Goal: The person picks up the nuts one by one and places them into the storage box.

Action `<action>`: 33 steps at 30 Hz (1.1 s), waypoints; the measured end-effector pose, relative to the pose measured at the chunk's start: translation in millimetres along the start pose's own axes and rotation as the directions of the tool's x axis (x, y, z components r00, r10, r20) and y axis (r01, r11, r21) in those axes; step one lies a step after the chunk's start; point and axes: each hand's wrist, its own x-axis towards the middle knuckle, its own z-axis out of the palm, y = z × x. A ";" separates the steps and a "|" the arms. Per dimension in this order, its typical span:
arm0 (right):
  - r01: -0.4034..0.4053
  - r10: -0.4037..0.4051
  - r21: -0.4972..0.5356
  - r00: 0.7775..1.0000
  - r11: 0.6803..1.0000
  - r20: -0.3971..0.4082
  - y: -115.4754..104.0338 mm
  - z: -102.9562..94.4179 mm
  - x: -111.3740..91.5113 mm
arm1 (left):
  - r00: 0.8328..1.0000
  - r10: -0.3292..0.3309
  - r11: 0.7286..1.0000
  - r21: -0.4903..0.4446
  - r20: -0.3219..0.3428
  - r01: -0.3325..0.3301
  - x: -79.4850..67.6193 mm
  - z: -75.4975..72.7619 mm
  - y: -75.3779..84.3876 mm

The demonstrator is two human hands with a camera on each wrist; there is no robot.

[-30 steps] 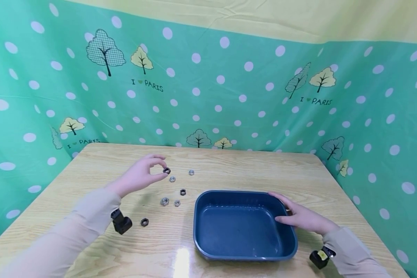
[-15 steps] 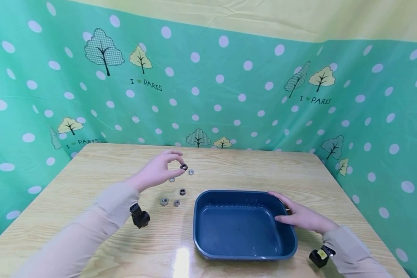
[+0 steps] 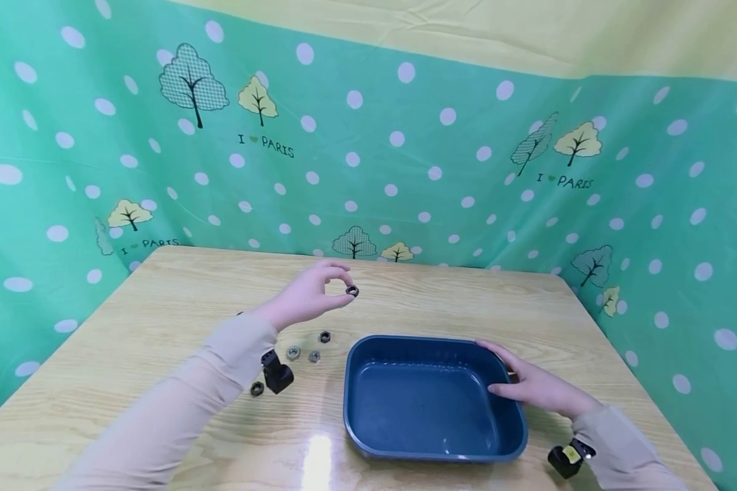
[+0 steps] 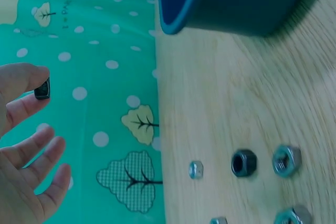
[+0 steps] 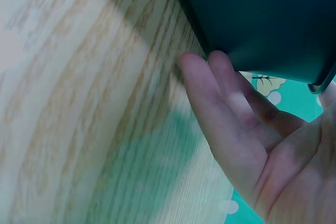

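Nut (image 4: 42,89) pinched in my left hand (image 3: 308,293), I'm wanting it snug; my right hand (image 3: 540,387) is gripping the bin (image 3: 424,409).

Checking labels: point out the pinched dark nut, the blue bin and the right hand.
Dark nut (image 4: 43,89): left wrist view, outer side.
Blue bin (image 3: 426,406): head view, bare inner floor.
Right hand (image 3: 536,389): head view, back of the hand.
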 end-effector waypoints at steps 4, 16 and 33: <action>0.003 -0.003 0.000 1.000 1.000 -0.003 1.5 -0.1 -0.2 | 1.000 0.016 1.000 -0.011 0.005 -0.016 7.5 5.4 8.9; 0.015 -0.015 -0.002 1.000 1.000 -0.004 5.5 -1.3 0.7 | 0.998 0.045 0.996 -0.085 0.041 -0.041 28.2 27.4 39.1; 0.030 -0.030 0.007 0.999 1.000 -0.011 6.9 -2.3 1.3 | 0.994 0.098 0.988 -0.128 0.055 -0.090 46.5 62.3 64.4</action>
